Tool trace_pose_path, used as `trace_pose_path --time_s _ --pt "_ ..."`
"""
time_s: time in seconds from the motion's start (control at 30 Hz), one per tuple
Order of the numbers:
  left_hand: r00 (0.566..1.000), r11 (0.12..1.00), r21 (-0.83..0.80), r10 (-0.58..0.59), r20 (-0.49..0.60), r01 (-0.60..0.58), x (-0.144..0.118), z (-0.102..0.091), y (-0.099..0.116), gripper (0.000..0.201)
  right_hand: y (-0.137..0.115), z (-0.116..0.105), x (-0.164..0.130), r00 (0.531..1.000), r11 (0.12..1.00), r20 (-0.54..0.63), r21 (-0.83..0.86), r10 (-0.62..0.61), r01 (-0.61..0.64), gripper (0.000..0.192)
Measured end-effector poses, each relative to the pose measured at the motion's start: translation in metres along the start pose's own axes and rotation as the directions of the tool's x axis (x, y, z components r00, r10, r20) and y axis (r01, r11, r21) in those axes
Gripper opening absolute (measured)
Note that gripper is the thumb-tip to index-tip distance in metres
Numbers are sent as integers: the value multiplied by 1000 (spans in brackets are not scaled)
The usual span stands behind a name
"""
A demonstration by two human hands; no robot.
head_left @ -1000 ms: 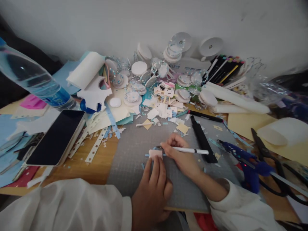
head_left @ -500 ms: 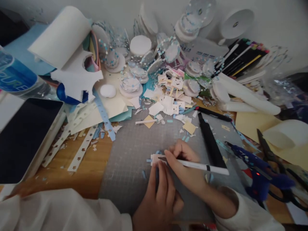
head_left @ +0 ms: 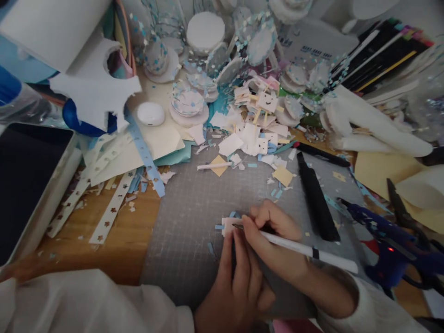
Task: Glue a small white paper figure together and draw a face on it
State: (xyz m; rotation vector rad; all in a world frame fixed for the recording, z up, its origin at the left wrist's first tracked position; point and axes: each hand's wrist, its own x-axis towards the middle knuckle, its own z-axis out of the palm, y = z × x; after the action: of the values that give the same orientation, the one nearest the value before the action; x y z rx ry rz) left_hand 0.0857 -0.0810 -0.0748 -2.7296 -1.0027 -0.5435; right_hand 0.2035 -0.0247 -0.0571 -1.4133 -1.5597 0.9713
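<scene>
The grey cutting mat (head_left: 194,217) fills the middle of the desk, and everything here sits relative to it. Off its left edge lies a dark tablet (head_left: 27,180); along its right side rest a black knife handle (head_left: 317,203) and a blue glue gun (head_left: 385,236).

On the mat's near centre, the left hand (head_left: 239,282) presses its fingertips together onto a small pink paper piece (head_left: 229,225), pinning it flat. The right hand (head_left: 274,240) is closed around a white pen (head_left: 308,252), tip on the paper.

The paper looks light, thin and easily creased or slid, so it is best held flat by its near edge. The pen is stiff and light, gripped near its tip; its long axis runs from the paper out towards the mat's lower right.
</scene>
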Motion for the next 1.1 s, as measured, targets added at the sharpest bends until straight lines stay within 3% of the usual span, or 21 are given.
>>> trace_pose_path --time_s 0.43,0.63,0.77,0.87,1.1 --pt "1000 1000 -2 -16 -5 16 -1 0 2 21 -1 -2 -1 1000 998 23 -65 2 -1 33" --pt "1000 1000 -10 -13 29 13 -1 -2 2 16 3 -7 3 994 975 -44 207 97 -86 31" --pt "999 1000 -1 -12 34 12 -2 -3 3 16 0 -14 5 988 950 43 269 150 -156 21" --pt "999 1000 12 -12 41 11 -2 -2 3 16 0 -18 3 991 971 72 200 117 -129 10" --pt "999 1000 -11 -22 40 22 -2 -1 2 18 9 -19 -9 984 984 143 161 -106 82 22"
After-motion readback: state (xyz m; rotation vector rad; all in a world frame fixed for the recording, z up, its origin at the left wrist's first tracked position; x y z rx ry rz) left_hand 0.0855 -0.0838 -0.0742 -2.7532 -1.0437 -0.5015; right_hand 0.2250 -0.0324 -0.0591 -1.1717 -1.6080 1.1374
